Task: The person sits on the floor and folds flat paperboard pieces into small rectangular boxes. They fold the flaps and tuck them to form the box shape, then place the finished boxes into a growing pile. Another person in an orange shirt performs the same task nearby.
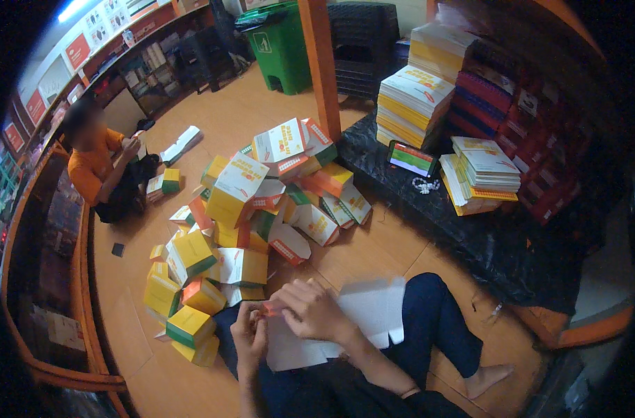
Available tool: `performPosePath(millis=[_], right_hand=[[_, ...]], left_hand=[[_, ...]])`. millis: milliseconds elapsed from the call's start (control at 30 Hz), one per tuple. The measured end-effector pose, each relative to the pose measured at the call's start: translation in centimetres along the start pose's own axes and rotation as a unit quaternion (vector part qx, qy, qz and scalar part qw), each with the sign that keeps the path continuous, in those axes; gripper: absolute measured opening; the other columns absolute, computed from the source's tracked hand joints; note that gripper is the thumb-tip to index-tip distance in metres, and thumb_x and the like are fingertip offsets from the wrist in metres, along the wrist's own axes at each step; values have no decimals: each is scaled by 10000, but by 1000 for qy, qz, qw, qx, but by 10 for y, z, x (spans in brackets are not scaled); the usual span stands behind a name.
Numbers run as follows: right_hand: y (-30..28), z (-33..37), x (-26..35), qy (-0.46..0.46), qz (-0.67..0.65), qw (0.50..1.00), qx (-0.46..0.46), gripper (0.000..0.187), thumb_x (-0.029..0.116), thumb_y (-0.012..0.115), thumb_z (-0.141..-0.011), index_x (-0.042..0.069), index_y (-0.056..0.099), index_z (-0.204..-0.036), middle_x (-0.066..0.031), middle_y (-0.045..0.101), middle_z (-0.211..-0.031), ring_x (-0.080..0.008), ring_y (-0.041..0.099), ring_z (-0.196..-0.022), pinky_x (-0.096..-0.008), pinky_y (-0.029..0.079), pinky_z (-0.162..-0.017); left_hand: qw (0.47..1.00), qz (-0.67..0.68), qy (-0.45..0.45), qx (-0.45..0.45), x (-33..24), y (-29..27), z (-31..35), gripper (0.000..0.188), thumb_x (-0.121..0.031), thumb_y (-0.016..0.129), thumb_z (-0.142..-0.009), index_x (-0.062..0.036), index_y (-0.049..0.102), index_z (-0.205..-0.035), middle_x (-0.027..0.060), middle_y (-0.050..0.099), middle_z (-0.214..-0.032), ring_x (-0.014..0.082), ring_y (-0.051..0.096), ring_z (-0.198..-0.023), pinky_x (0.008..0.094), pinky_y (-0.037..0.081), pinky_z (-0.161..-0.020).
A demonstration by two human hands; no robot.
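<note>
The step in hand looks like folding a flat white carton blank [359, 313] into a box. The blank lies across the person's lap, white inner side up, its orange edge pinched at the near-left corner. To do this well, I judge the crease should be pressed along its scored line with both thumbs close together, the rest of the sheet kept flat on the thigh so it does not buckle, and the tab tucked squarely before the pinch is let go.

The left hand [250, 334] comes up from the lower edge, forearm almost vertical, fingers curled narrow around the orange flap [270, 307]. The right hand [310, 308] reaches in from the right, wrist bent, palm down, its fingers closed on the same flap and touching the left hand's fingertips. Both hands grip the blank; neither is spread wide.

Just beyond the hands, on the wooden floor [373, 251], a heap of finished yellow, orange and green boxes [261, 202] spreads to the far left. Stacks of flat blanks [415, 97] stand far right on a dark cloth [484, 237], with a phone [413, 159] beside them. Another person [98, 167] sits well apart at the far left, and a green bin [279, 45] stands at the far end.
</note>
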State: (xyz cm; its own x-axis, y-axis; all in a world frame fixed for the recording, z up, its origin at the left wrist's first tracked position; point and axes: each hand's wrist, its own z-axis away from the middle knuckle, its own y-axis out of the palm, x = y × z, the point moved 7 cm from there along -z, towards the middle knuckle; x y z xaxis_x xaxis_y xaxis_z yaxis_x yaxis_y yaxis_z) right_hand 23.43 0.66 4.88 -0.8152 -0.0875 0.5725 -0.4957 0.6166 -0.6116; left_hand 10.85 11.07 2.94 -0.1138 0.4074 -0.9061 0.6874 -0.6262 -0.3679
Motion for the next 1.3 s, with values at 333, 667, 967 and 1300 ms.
performPosePath(millis=[333, 667, 967, 1300], right_hand=[[-43, 10, 14, 40, 132, 951, -278, 293, 73, 713, -760, 95, 730, -1051, -12, 658, -870, -204, 606, -772, -339, 437, -721], [-36, 14, 43, -49, -38, 968, -244, 467, 80, 696, -806, 32, 650, -1268, -67, 672, -1005, -236, 651, -810, -365, 530, -728], [-53, 0, 44, -30, -207, 954, -215, 246, 54, 760, -806, 81, 688, -1040, -82, 657, -967, -248, 651, -864, -367, 530, -739], [-53, 3, 34, 14, -191, 944, -268, 152, 47, 760, -792, 75, 689, -924, -61, 642, -843, -250, 626, -773, -364, 476, -687]], left_hand=[[906, -291, 208, -228, -83, 14, 15, 179, -28, 637, -871, -30, 509, -996, 85, 507, -815, 191, 523, -712, 313, 453, -665], [951, 225, 20, -212, -34, 22, 18, 304, -105, 716, -926, 65, 620, -1160, 62, 669, -1042, 135, 623, -932, 271, 494, -842], [932, 306, 71, -180, -23, 0, 17, 242, -61, 731, -883, 48, 667, -1090, 88, 704, -1001, 151, 661, -907, 287, 518, -861], [935, 305, -5, -180, -28, 14, 25, 178, 24, 712, -861, 52, 703, -1037, 106, 728, -980, 164, 685, -878, 291, 539, -842]])
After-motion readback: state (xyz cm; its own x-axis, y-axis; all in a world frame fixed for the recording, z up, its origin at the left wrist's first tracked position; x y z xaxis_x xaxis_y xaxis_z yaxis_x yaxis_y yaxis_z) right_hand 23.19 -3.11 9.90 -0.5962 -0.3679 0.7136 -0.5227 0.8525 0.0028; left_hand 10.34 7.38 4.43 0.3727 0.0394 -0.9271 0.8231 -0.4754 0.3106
